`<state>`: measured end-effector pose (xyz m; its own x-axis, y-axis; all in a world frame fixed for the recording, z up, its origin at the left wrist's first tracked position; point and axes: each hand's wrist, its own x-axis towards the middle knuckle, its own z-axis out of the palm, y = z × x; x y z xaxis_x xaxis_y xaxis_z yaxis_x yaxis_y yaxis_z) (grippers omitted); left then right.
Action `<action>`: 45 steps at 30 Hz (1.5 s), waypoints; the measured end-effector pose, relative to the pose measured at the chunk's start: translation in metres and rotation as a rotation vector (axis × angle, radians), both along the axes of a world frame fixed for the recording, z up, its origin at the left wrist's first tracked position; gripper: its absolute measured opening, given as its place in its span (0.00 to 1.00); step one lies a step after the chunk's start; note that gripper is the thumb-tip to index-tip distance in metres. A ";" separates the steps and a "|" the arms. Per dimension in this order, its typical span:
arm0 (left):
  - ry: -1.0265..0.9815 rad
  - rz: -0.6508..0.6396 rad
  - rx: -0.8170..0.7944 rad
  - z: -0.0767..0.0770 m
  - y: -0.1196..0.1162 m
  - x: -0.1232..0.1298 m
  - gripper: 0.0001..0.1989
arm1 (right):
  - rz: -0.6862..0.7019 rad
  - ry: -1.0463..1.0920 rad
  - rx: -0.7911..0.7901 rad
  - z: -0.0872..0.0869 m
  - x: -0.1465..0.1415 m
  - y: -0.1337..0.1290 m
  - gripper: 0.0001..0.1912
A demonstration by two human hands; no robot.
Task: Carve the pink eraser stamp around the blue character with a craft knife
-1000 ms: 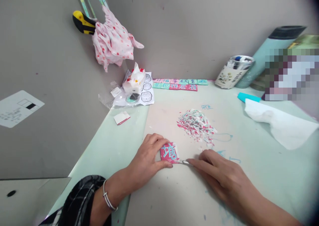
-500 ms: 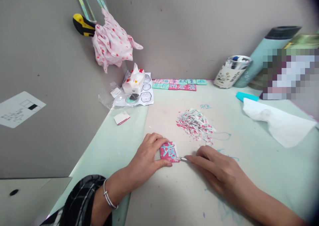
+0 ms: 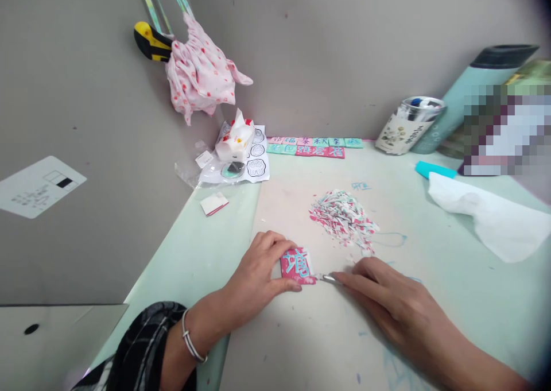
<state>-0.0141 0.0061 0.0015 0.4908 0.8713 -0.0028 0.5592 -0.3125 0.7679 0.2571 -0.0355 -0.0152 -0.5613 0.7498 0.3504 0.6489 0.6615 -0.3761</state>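
A square pink tile (image 3: pixel 297 267) with a light-blue character lies flat on the beige work surface (image 3: pixel 297 333). My left hand (image 3: pixel 260 273) is closed on it, with the fingers at its top edge and the thumb at its lower edge. From the other side, my right hand (image 3: pixel 391 299) grips a slim silver craft knife (image 3: pixel 329 278), most of which my fingers hide. The knife's tip is at the tile's lower right edge, and I cannot tell whether it touches. Behind the tile sits a heap of red, white and green shavings (image 3: pixel 342 216).
Two rows of lettered tiles (image 3: pixel 321 151) line the back wall. At the back left are a tissue pack (image 3: pixel 236 141) and printed sheet (image 3: pixel 257 170). On the right are a pen cup (image 3: pixel 400 130), teal bottle (image 3: pixel 469 92), turquoise piece (image 3: pixel 437 169) and white tissue (image 3: pixel 495 213).
My right hand has moved slightly right, drawing the knife tip from over the tile's corner to its edge. My left hand keeps its hold. The whole view has shifted a little.
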 end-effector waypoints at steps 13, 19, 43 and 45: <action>0.011 0.028 0.062 -0.003 -0.004 0.006 0.26 | -0.023 -0.056 0.066 -0.003 -0.001 -0.005 0.19; 0.004 0.033 0.060 -0.004 -0.003 0.005 0.26 | -0.032 -0.050 0.092 -0.003 -0.003 -0.005 0.19; 0.002 0.067 0.046 -0.001 -0.003 0.006 0.24 | -0.104 -0.064 0.141 -0.005 -0.011 -0.009 0.19; -0.005 0.064 0.050 -0.002 -0.003 0.006 0.24 | -0.108 -0.067 0.119 -0.005 -0.011 -0.011 0.20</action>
